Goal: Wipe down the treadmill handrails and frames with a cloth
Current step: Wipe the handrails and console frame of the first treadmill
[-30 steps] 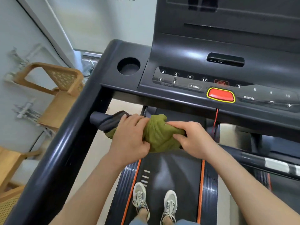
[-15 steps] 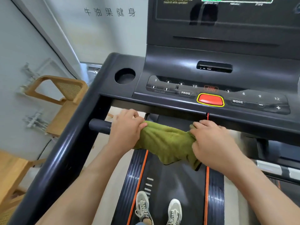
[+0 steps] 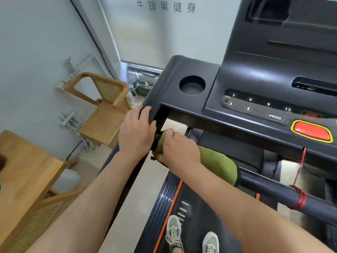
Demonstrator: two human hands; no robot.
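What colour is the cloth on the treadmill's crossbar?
The cloth is olive green, plain; the head view shows it.

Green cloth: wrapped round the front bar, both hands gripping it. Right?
Not quite. In the head view the green cloth is wrapped round the front bar, but only the right hand grips it. The left hand grips the side frame beside it, off the cloth.

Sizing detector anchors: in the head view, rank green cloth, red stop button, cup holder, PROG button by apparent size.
1. green cloth, partly under the right hand
2. red stop button
3. cup holder, not far behind; edge distortion makes this pair unsure
4. PROG button
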